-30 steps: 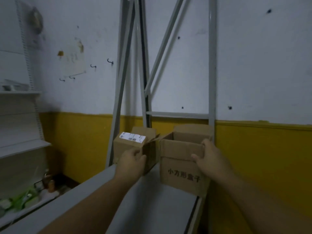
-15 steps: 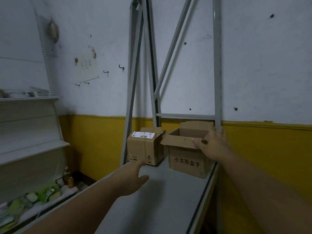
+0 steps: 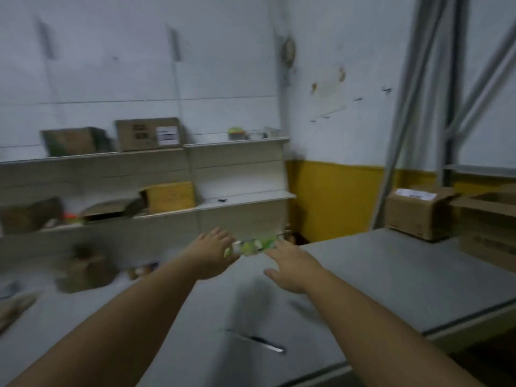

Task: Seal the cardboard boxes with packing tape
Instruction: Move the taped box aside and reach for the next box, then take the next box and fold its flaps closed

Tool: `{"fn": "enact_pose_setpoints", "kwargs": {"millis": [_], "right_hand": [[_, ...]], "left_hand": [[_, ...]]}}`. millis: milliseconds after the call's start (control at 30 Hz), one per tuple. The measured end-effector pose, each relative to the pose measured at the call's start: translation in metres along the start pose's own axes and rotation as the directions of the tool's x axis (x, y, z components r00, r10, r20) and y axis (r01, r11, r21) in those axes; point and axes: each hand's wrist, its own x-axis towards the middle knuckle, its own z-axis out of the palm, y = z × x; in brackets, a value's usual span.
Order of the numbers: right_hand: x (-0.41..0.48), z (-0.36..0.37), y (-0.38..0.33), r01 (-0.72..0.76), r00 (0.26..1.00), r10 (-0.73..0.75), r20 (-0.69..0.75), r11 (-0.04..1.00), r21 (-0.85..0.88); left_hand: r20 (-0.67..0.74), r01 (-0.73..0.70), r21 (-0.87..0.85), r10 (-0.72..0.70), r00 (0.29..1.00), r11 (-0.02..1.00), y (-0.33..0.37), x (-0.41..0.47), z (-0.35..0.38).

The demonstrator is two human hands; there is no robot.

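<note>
Both hands, the left hand point(image 3: 210, 254) and right hand point(image 3: 290, 265), hover open and empty over the grey table point(image 3: 391, 275), well apart from the two cardboard boxes point(image 3: 413, 216) at far right.

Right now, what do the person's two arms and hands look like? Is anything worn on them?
Both forearms are bare as far as the view shows: no sleeves, gloves, watch or bracelet. The left hand and right hand show no rings that I can tell, though the picture is blurred.
</note>
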Motion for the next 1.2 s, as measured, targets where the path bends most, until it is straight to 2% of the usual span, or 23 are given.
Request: {"fn": "enact_pose_setpoints", "kwargs": {"millis": [167, 267, 467, 567, 667, 733, 833, 867, 967, 1000, 1100, 1200], "right_hand": [[0.027, 0.011, -0.129, 0.199, 0.979, -0.202, 0.031, 0.977, 0.082], [0.04, 0.017, -0.217, 0.319, 0.943, -0.328, 0.054, 0.939, 0.131], [0.056, 0.037, -0.354, 0.472, 0.864, -0.494, 0.1, 0.863, 0.182], [0.057, 0.054, -0.414, 0.526, 0.822, -0.556, 0.125, 0.824, 0.212], [0.055, 0.073, -0.463, 0.555, 0.791, -0.596, 0.137, 0.794, 0.249], [0.053, 0.084, -0.494, 0.522, 0.794, -0.59, 0.146, 0.784, 0.335], [0.05, 0.1, -0.535, 0.435, 0.798, -0.578, 0.168, 0.746, 0.504], [0.049, 0.105, -0.546, 0.407, 0.799, -0.578, 0.167, 0.724, 0.557], [0.046, 0.112, -0.572, 0.292, 0.805, -0.559, 0.2, 0.667, 0.685], [0.046, 0.113, -0.578, 0.259, 0.808, -0.548, 0.215, 0.658, 0.707], [0.049, 0.114, -0.585, 0.122, 0.852, -0.462, 0.249, 0.636, 0.762], [0.054, 0.11, -0.576, -0.048, 0.9, -0.348, 0.264, 0.523, 0.851]], "left_hand": [[0.019, 0.298, 0.034, -0.299, 0.954, 0.954, -0.115, -0.132, -0.012], [0.029, 0.462, 0.03, -0.463, 0.886, 0.886, -0.163, -0.21, -0.021], [0.053, 0.607, -0.102, -0.605, 0.795, 0.788, -0.22, -0.325, -0.018], [0.096, 0.694, -0.115, -0.687, 0.72, 0.711, -0.257, -0.372, -0.012], [0.112, 0.79, -0.267, -0.796, 0.594, 0.552, -0.3, -0.412, -0.005], [0.074, 0.824, -0.365, -0.869, 0.489, 0.433, -0.334, -0.437, 0.002], [0.01, 0.885, -0.363, -0.949, 0.315, 0.29, -0.379, -0.474, 0.017], [0.027, 0.904, -0.359, -0.966, 0.257, 0.23, -0.389, -0.483, 0.022], [0.076, 0.92, -0.377, -0.987, 0.141, 0.103, -0.408, -0.494, 0.036], [0.089, 0.919, -0.386, -0.989, 0.119, 0.076, -0.41, -0.493, 0.036], [0.047, 0.888, -0.45, -0.991, 0.125, 0.091, -0.41, -0.487, 0.029], [-0.036, 0.824, -0.551, -0.991, 0.132, 0.13, -0.4, -0.479, 0.014]]}}
